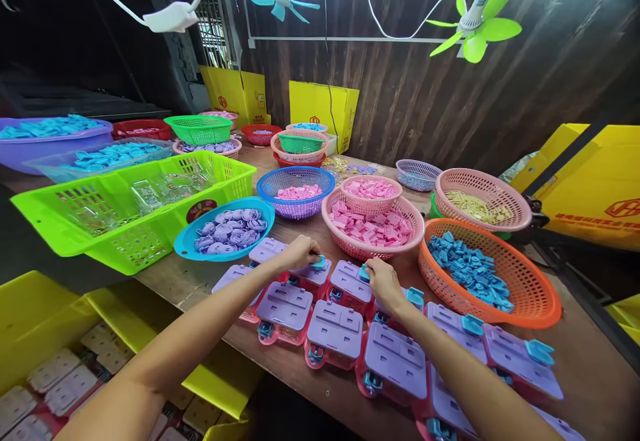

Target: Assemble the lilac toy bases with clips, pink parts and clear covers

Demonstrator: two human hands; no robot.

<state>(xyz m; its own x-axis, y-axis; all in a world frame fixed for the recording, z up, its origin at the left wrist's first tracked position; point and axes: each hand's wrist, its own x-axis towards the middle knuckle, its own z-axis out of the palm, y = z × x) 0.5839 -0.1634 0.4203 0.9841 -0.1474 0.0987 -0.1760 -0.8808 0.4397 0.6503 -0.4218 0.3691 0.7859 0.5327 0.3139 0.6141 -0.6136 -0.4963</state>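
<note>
Rows of small pink plastic boxes with purple lids (pixel 335 326) stand on the brown table, several with blue plastic clips at their edges. My left hand (pixel 301 253) reaches over the back row, its fingers closed on a blue plastic clip (pixel 319 263) at the far edge of one lid. With my right hand (pixel 385 281) I pinch another blue plastic clip (pixel 365 272) at the far corner of the lid to its right. The fingertips partly cover both clips. More blue clips (pixel 473 324) stick out from the far edges of boxes on the right.
Behind the boxes are an orange basket (pixel 545 301) of blue parts, a pink basket (pixel 345 237) of pink pieces and a blue bowl (pixel 267 211) of purple parts. A green basket (pixel 120 247) stands left. Below it, yellow cartons (pixel 145 321) hold more boxes. Small fans (pixel 475 24) hang above.
</note>
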